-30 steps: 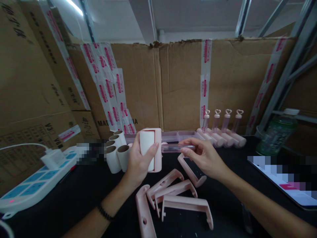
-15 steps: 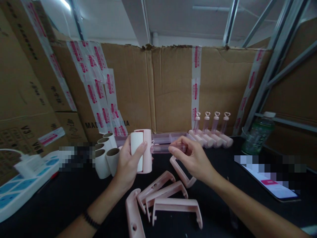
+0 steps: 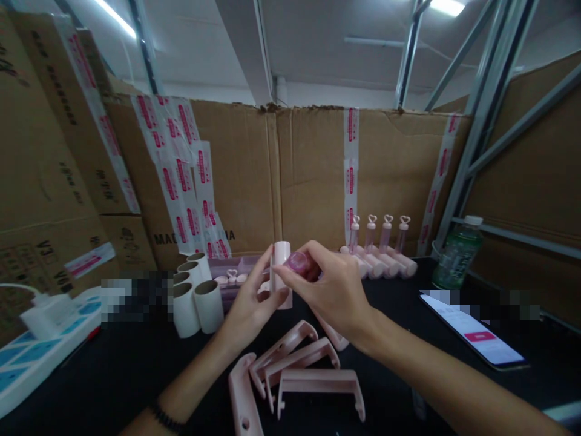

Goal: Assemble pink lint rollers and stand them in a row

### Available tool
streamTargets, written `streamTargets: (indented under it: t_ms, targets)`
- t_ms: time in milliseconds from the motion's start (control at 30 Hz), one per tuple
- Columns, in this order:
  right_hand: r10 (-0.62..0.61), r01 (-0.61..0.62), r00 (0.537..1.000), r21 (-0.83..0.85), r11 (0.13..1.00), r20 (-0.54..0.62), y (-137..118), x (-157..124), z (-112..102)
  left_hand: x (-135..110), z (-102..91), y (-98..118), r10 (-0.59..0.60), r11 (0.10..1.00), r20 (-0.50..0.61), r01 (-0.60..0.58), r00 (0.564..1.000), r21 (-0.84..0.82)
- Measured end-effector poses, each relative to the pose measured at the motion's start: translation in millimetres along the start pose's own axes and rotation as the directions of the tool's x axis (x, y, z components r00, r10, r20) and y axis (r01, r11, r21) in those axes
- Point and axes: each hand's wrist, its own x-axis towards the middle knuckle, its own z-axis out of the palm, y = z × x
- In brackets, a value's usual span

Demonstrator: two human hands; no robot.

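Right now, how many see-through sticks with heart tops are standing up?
4. They stand in a row at the back right: the leftmost stick, the second stick, the third stick and the rightmost stick. Another could be hidden behind the right hand.

Brackets [image 3: 320, 378] on table [image 3: 385, 390], rolls [image 3: 184, 312] behind them at left, phone [image 3: 474, 333] at right, bottle [image 3: 457, 257] behind phone, cardboard [image 3: 313, 175] at back

Five white tubes [image 3: 184, 315], five loose pink brackets [image 3: 320, 379] and four heart-topped wands [image 3: 387, 235]. One pink casing [image 3: 282, 254] and one translucent pink tube [image 3: 298, 262] are held. One bottle [image 3: 457, 257], one phone [image 3: 476, 334], one power strip [image 3: 49, 354], one plug [image 3: 49, 313]. One lilac tray [image 3: 249, 261], contents too hidden to count surely, though one heart top [image 3: 232, 275] shows.
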Motion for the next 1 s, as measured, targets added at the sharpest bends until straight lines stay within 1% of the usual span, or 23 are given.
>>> streamTargets:
  t_ms: [100,167,233,267,300,333,400,467,533,600,667,767,833,867,900,933,967,1000]
  targets:
    - [-0.022,0.022,1.0,0.002,1.0,0.011,-7.4,8.3,4.3,0.5,1.0,2.3,0.023,0.998,-0.028,-0.022,0.999,0.057]
    - [-0.025,0.024,0.999,0.013,1.0,0.032,-12.3,11.5,7.4,3.1,0.2,2.0,0.087,0.989,-0.08,-0.076,0.993,0.127]
    - [-0.035,0.033,0.997,0.04,0.999,0.068,-18.0,12.6,11.0,5.0,-1.4,1.4,0.158,0.973,-0.147,-0.128,0.976,0.194]
    - [-0.045,0.04,0.995,0.058,0.998,0.086,-21.0,12.8,12.6,5.2,-2.3,1.7,0.175,0.97,-0.177,-0.138,0.969,0.202]
    - [-0.057,0.049,0.993,0.075,0.996,0.102,-23.6,13.2,13.8,4.8,-3.1,2.8,0.167,0.975,-0.199,-0.132,0.966,0.177]
    - [-0.067,0.057,0.991,0.092,0.994,0.114,-25.6,14.1,14.3,4.0,-3.8,4.8,0.135,0.987,-0.211,-0.113,0.968,0.117]
    - [-0.064,0.049,0.991,0.127,0.991,0.117,-26.2,18.6,13.1,2.1,-5.2,11.6,0.044,0.995,-0.213,-0.062,0.976,-0.075]
    - [-0.03,0.01,0.994,0.187,0.982,0.104,-20.5,26.9,10.4,1.1,-6.9,20.5,-0.044,0.961,-0.205,-0.015,0.978,-0.278]
    - [0.014,-0.048,0.993,0.292,0.955,0.119,-9.5,37.0,8.8,2.1,-9.0,28.3,-0.125,0.91,-0.225,0.021,0.966,-0.415]
    - [0.052,-0.127,0.982,0.424,0.897,0.183,3.3,46.0,10.4,4.1,-11.2,32.3,-0.202,0.87,-0.248,0.057,0.947,-0.49]
    - [0.078,-0.212,0.961,0.531,0.821,0.265,14.7,52.0,15.0,6.2,-12.8,32.7,-0.252,0.849,-0.258,0.086,0.933,-0.521]
    - [0.1,-0.334,0.922,0.638,0.694,0.374,29.9,56.1,26.0,8.3,-13.5,31.4,-0.29,0.84,-0.302,0.091,0.908,-0.535]
    - [0.145,-0.424,0.889,0.665,0.615,0.434,43.3,57.0,35.8,9.4,-13.4,31.8,-0.311,0.836,-0.374,0.064,0.874,-0.546]
    - [0.171,-0.457,0.873,0.641,0.617,0.457,51.7,57.0,41.8,10.0,-13.5,32.4,-0.313,0.834,-0.404,0.045,0.86,-0.55]
    - [0.195,-0.473,0.859,0.59,0.654,0.473,61.0,56.3,48.5,10.6,-13.6,33.0,-0.309,0.832,-0.424,0.026,0.852,-0.554]
    - [0.206,-0.463,0.851,0.502,0.731,0.483,70.7,54.8,56.0,11.3,-13.8,33.4,-0.299,0.83,-0.439,0.005,0.847,-0.557]
    - [0.191,-0.415,0.841,0.375,0.829,0.507,80.0,52.5,64.2,11.9,-14.1,33.7,-0.289,0.829,-0.449,-0.014,0.846,-0.559]
    - [0.175,-0.385,0.829,0.315,0.867,0.531,88.3,49.2,72.9,12.5,-14.3,33.6,-0.282,0.83,-0.46,-0.027,0.842,-0.558]
